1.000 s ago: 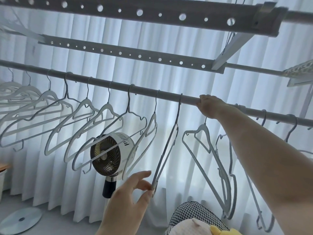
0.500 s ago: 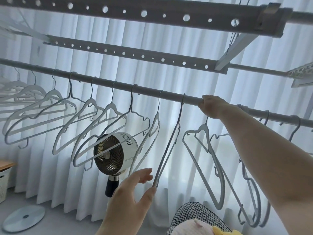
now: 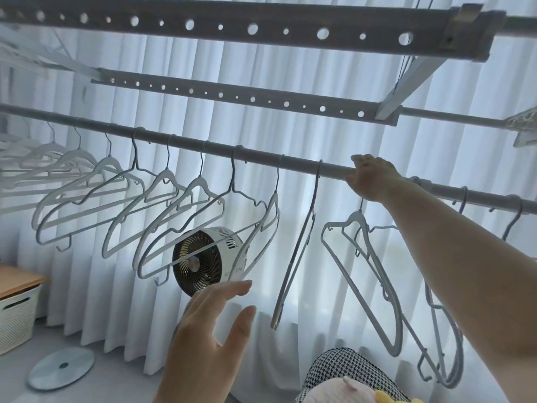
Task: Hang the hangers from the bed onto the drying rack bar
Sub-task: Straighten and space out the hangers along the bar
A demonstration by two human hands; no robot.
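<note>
Right hand (image 3: 373, 178) curls fingers over round grey metal rack bar (image 3: 255, 156). Left hand (image 3: 212, 330), fingers spread wide, empty, at 8 o'clock of thin white edge-on hanger (image 3: 294, 263), apart.

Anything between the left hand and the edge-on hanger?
Nothing. The head view shows a bare gap between the left hand and the edge-on hanger, with only the curtain behind.

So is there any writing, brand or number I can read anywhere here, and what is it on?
Fan, side of its white housing: a short dark brand mark, turned sideways and too blurred to read.
Nothing else carries readable text.
</note>
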